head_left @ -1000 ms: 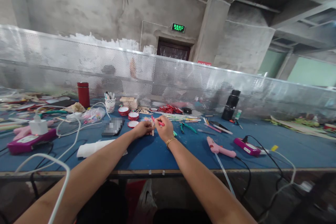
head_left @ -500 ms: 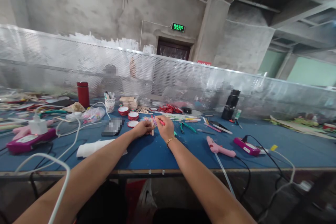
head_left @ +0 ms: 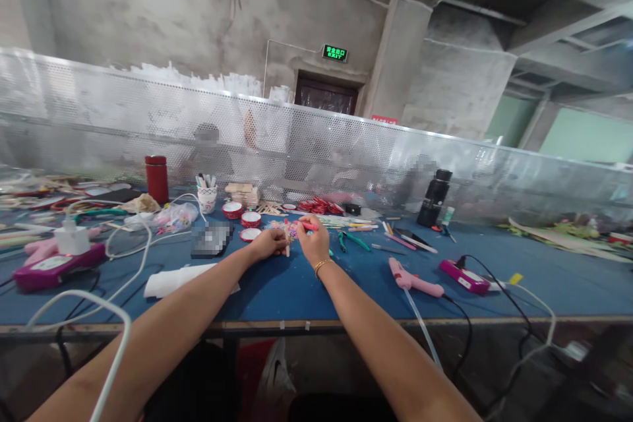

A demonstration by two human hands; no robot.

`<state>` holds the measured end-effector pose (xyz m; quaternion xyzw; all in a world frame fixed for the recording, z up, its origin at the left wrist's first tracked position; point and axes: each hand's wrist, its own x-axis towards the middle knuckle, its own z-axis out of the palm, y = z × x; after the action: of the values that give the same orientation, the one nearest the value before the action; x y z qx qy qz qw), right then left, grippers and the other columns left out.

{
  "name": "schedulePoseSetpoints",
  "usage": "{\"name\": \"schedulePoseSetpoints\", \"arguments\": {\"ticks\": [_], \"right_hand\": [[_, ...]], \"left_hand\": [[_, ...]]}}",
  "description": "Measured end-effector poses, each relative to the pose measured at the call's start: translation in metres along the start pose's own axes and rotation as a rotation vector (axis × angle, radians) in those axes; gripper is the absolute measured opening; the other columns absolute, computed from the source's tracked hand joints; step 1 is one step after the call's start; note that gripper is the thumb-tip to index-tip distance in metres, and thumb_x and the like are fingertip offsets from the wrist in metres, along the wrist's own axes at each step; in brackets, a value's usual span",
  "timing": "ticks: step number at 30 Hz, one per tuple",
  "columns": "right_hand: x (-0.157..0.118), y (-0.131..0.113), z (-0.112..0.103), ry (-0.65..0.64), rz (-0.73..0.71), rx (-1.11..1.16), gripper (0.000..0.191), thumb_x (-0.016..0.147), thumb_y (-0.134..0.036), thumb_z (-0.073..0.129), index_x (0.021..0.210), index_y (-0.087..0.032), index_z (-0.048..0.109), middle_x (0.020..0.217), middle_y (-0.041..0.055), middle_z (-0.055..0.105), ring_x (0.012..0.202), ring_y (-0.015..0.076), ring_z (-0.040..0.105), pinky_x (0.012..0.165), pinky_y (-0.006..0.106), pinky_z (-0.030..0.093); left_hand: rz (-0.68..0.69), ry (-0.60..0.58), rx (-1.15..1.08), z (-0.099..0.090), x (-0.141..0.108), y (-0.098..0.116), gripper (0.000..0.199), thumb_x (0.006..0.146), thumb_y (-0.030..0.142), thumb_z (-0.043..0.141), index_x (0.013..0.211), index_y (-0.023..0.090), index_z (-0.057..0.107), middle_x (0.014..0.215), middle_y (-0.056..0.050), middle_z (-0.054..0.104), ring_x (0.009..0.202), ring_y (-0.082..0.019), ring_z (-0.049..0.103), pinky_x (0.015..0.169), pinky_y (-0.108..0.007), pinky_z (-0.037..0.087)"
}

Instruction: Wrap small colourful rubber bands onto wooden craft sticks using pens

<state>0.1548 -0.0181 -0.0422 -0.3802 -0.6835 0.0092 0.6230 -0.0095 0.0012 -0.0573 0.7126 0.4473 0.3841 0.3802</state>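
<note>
Left hand (head_left: pixel 270 243) pinching small wooden stick (head_left: pixel 287 247), held roughly upright over blue table (head_left: pixel 366 290). Right hand (head_left: pixel 313 241) just beside, fingers closed round pink pen-like tool (head_left: pixel 309 227). Small colorful pieces (head_left: pixel 277 225) on table beyond hands. Round red-rimmed tins (head_left: pixel 250 218) near left hand; green-handled pliers (head_left: pixel 355 241) right of right hand.

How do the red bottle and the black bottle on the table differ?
The red cylindrical bottle has a red lid, while the black bottle has pale markings on its side. The red one stands at the person's left, the black one at the right. Both are closed and stand on the table.
</note>
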Motion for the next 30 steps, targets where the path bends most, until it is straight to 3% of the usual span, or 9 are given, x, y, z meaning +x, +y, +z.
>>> {"name": "schedulePoseSetpoints", "arguments": {"ticks": [3,6,15,24,30], "right_hand": [[-0.0008,-0.0007,0.0009,-0.051,-0.03,0.059,0.018,0.084,-0.028,0.049,0.089,-0.022,0.065,0.088,0.002,0.07,0.082,0.0172,0.063,0.079,0.028,0.047],[-0.0021,-0.001,0.0022,-0.094,-0.015,0.098,0.019,0.082,-0.026,0.049,0.09,-0.022,0.066,0.087,0.002,0.071,0.08,0.0168,0.064,0.077,0.027,0.049],[-0.002,-0.001,0.0029,-0.046,0.02,0.018,0.023,0.087,-0.036,0.047,0.074,-0.022,0.059,0.07,0.0007,0.065,0.066,0.0155,0.06,0.066,0.025,0.045],[-0.0026,-0.0034,0.0011,-0.113,-0.01,0.091,0.021,0.086,-0.029,0.045,0.09,-0.022,0.064,0.086,0.002,0.07,0.078,0.0169,0.063,0.075,0.027,0.048],[-0.0032,-0.0006,0.0025,-0.041,0.058,0.087,0.012,0.081,-0.029,0.05,0.083,-0.021,0.058,0.075,0.0011,0.065,0.069,0.0164,0.06,0.068,0.026,0.047]], "left_hand": [[0.007,-0.009,0.006,0.0,-0.0006,0.0017,0.044,0.062,0.056,0.071,0.066,0.016,0.054,0.056,0.001,0.061,0.052,-0.011,0.053,0.05,-0.021,0.038],[0.017,-0.008,0.007,0.0002,-0.0006,0.0025,0.043,0.062,0.056,0.071,0.063,0.017,0.053,0.054,0.001,0.06,0.051,-0.01,0.052,0.049,-0.021,0.038],[0.011,-0.004,-0.006,0.0006,0.0002,-0.0001,0.042,0.062,0.055,0.071,0.066,0.016,0.055,0.058,0.001,0.062,0.053,-0.011,0.055,0.05,-0.021,0.038],[0.012,-0.018,-0.025,-0.0001,0.0007,-0.0009,0.042,0.062,0.055,0.072,0.067,0.016,0.055,0.058,0.001,0.062,0.052,-0.01,0.054,0.05,-0.021,0.038],[0.001,-0.018,-0.028,-0.0002,0.0,0.0001,0.041,0.062,0.053,0.073,0.067,0.016,0.055,0.058,0.0,0.063,0.052,-0.011,0.054,0.05,-0.021,0.039]]}}
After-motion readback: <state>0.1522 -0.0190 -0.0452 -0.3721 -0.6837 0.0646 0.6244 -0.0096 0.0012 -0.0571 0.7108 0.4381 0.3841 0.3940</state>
